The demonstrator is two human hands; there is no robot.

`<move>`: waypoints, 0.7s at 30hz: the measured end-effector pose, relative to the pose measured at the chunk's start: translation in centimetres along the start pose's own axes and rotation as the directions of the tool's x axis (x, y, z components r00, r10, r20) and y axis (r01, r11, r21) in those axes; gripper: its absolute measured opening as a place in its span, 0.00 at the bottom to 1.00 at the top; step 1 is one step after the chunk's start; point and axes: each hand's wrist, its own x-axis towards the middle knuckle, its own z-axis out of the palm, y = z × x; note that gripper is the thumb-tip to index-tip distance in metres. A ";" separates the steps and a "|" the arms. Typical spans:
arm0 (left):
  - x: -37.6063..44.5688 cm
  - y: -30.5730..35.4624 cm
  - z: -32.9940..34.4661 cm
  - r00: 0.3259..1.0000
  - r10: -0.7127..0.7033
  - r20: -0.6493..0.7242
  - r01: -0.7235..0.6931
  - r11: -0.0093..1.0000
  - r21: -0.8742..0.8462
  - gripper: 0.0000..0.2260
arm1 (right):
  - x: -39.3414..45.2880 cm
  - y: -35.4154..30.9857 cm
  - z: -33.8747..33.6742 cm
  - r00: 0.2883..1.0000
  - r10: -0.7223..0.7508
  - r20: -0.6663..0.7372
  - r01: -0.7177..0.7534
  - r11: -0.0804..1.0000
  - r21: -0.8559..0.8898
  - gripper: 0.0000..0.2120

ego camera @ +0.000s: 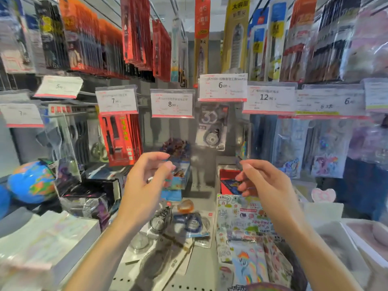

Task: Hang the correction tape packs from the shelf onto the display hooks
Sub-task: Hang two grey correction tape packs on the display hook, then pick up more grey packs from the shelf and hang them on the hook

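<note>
One grey correction tape pack (212, 128) hangs on a display hook below the 6.00 price tag (223, 87). Several more correction tape packs (190, 224) lie flat on the white shelf (201, 276), blurred, between my forearms. My left hand (147, 181) floats above the shelf with its fingers loosely curled and nothing in it. My right hand (262, 181) is level with it to the right, fingers relaxed and empty. Both hands are below the hanging pack and well above the packs on the shelf.
Price tags 7, 8.00 (172, 102) and 12.90 front the hook row. Red packs (120, 139) hang at left, pony sticker packs (327, 148) at right. A globe (31, 181), dark boxes (90, 198), a small card box (178, 175) and cartoon sticker packs (245, 219) crowd the shelf.
</note>
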 end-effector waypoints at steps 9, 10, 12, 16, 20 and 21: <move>-3.1 -3.5 -7.0 0.998 -0.059 -0.007 0.059 0.998 -0.016 0.06 | -4.8 1.8 2.8 0.998 0.054 -0.038 -0.055 0.998 -0.034 0.05; -3.0 -3.9 -8.0 0.998 -0.066 0.004 0.066 0.998 -0.011 0.05 | -5.1 2.1 3.6 0.998 0.052 -0.045 -0.054 0.997 -0.048 0.05; -2.6 -4.7 -9.9 0.997 -0.075 0.027 0.076 0.997 -0.026 0.07 | -5.5 2.5 5.5 0.997 0.046 -0.060 -0.050 0.996 -0.069 0.05; -0.8 -6.6 -14.3 0.991 -0.094 0.093 0.097 0.995 -0.032 0.08 | -5.8 3.0 10.4 0.994 0.047 -0.094 -0.058 0.991 -0.119 0.05; 1.6 -9.0 -17.9 0.979 -0.113 0.169 0.106 0.993 0.048 0.10 | -5.6 3.9 15.0 0.993 0.072 -0.095 -0.090 0.976 -0.197 0.04; 2.1 -9.6 -18.5 0.975 -0.117 0.190 0.106 0.992 0.070 0.12 | -5.6 4.3 15.9 0.992 0.084 -0.097 -0.104 0.970 -0.219 0.04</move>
